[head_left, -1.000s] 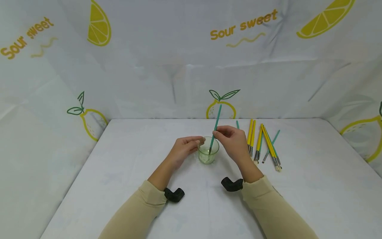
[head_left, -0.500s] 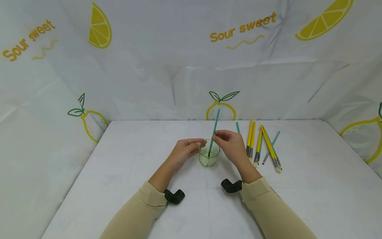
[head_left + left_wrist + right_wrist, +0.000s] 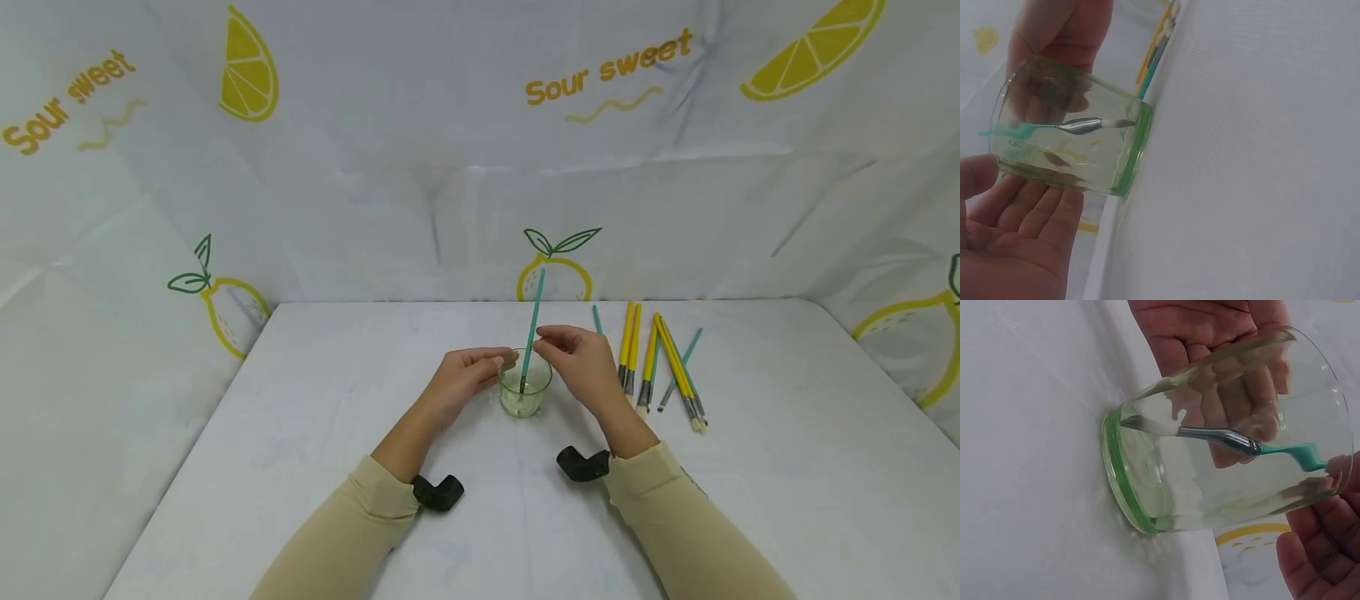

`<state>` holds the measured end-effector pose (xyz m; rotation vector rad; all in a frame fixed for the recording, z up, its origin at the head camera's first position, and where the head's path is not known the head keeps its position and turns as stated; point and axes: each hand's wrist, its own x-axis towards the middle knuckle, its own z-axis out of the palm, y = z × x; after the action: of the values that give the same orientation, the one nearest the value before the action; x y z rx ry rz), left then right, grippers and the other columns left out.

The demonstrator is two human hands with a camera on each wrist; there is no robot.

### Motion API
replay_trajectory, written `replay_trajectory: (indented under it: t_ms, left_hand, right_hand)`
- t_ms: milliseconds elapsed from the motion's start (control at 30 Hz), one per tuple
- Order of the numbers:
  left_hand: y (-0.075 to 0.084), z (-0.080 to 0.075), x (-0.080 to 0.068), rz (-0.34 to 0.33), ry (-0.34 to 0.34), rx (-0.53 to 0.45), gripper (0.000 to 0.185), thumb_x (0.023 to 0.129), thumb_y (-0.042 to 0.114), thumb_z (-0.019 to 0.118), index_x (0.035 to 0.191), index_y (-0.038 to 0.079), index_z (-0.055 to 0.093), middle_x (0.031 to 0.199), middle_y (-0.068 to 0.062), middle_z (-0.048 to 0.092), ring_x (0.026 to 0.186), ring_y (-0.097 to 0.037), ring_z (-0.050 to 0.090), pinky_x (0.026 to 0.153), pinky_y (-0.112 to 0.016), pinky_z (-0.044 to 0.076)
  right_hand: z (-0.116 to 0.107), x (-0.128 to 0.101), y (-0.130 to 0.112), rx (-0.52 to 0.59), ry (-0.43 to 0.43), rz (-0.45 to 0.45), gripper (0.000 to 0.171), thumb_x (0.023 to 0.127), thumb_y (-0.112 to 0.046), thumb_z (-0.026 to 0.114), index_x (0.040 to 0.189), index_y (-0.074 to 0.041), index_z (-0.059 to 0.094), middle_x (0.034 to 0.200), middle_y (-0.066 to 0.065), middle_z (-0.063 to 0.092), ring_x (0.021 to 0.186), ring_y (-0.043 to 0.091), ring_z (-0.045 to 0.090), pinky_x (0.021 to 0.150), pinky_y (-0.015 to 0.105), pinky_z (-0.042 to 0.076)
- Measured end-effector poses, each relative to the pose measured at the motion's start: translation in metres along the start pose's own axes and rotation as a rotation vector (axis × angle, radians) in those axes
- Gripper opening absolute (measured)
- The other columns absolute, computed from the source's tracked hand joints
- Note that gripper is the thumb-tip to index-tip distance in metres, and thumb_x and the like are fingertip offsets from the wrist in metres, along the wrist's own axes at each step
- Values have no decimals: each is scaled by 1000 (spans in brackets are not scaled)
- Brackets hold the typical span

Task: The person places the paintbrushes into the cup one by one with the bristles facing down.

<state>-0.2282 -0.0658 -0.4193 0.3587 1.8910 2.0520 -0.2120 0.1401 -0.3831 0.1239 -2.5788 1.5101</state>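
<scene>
A clear green-tinted glass (image 3: pixel 524 398) stands on the white table (image 3: pixel 300 400) at the middle. My left hand (image 3: pixel 506 360) cups its left side, thumb and fingers curled round the wall near the rim. A teal-handled paintbrush (image 3: pixel 534 312) stands in the glass, bristles down against the bottom. My right hand (image 3: pixel 542 342) pinches its handle just above the rim. Through the glass (image 3: pixel 1072 137) the left wrist view shows the brush's metal ferrule (image 3: pixel 1082 125). The right wrist view shows the glass (image 3: pixel 1210 444), with the ferrule (image 3: pixel 1222 436) and the left hand's fingers (image 3: pixel 1229 375) behind it.
Several yellow and teal brushes (image 3: pixel 667 358) lie in a loose row right of my right hand. Lemon-print cloth walls (image 3: pixel 480 167) close in the table at the back and both sides. Black wrist cameras (image 3: pixel 438 490) (image 3: pixel 581 464) sit at my cuffs.
The brush's upper end has leaned a little to the left and my right hand has sunk slightly towards the rim. The left hand stays on the glass.
</scene>
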Motion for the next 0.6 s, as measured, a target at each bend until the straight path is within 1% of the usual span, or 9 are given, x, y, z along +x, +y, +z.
replay_trajectory:
  t_ms: [133,367,467,600]
  left_hand:
    - [1,1,-1,1,1,-3,35,99,14,54,129,-1,62,132,-14,64,127,-21,57,105,-32,49]
    - [2,0,-2,11,-5,11,35,99,15,54,129,-1,63,132,-13,64,128,-21,57,105,-32,49]
    - [1,0,-1,15,-12,5,35,99,14,54,130,-2,61,133,-14,63,129,-22,56,106,-32,48]
    - [2,0,-1,9,-15,-13,36,99,12,53,131,-4,60,135,-17,60,130,-24,55,106,-33,48]
  right_hand:
    - [-4,1,0,-3,13,5,32,94,-27,67,120,-9,71,107,10,73,99,23,66,78,28,56]
    - [-16,3,1,-17,27,18,32,94,-28,66,119,-9,71,107,8,72,99,21,65,76,25,56]
    - [-28,5,7,-98,68,-21,32,94,-29,66,118,-9,71,103,9,73,95,23,67,73,27,54]
    - [-51,7,21,-269,139,-77,31,95,-26,63,117,-5,71,97,13,73,87,26,67,70,31,52]
